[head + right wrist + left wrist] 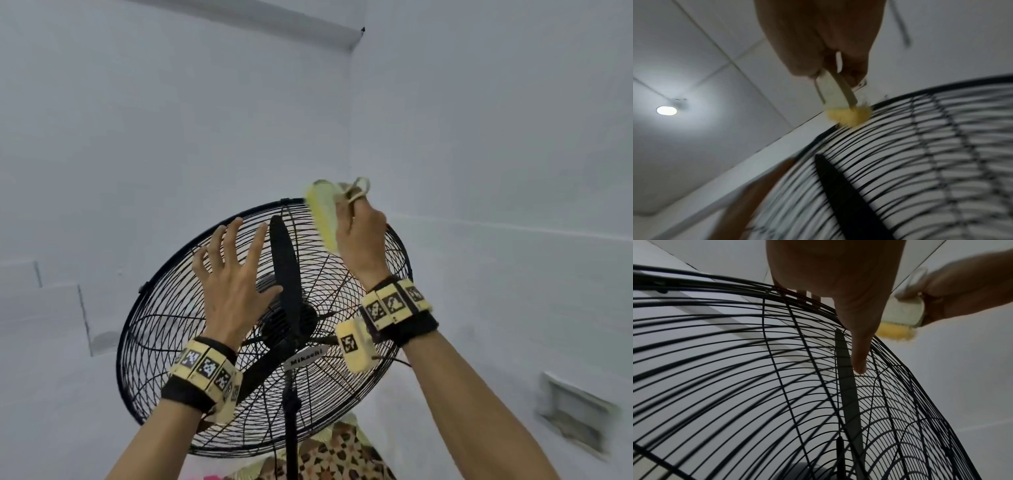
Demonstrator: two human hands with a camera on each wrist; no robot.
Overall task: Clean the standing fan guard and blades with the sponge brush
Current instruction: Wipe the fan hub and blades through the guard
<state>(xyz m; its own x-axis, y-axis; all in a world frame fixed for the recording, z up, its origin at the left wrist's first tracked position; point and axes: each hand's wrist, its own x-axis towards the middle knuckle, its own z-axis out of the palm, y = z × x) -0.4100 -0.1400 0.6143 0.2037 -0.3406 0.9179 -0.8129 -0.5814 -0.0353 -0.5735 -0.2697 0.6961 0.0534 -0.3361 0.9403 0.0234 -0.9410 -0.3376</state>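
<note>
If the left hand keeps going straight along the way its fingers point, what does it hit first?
Most likely the wire fan guard. The left hand is spread open with its fingers aimed at the upper wires, already at or very near them. The black blade lies behind the guard. Exact depth is unclear.

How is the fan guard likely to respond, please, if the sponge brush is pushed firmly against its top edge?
The fan guard is thin black wire, so it would probably flex slightly. The head sits high on a slim pole, so it may rock or tilt. The left hand, spread against the wires, likely steadies it while the right hand works the sponge brush.
</note>
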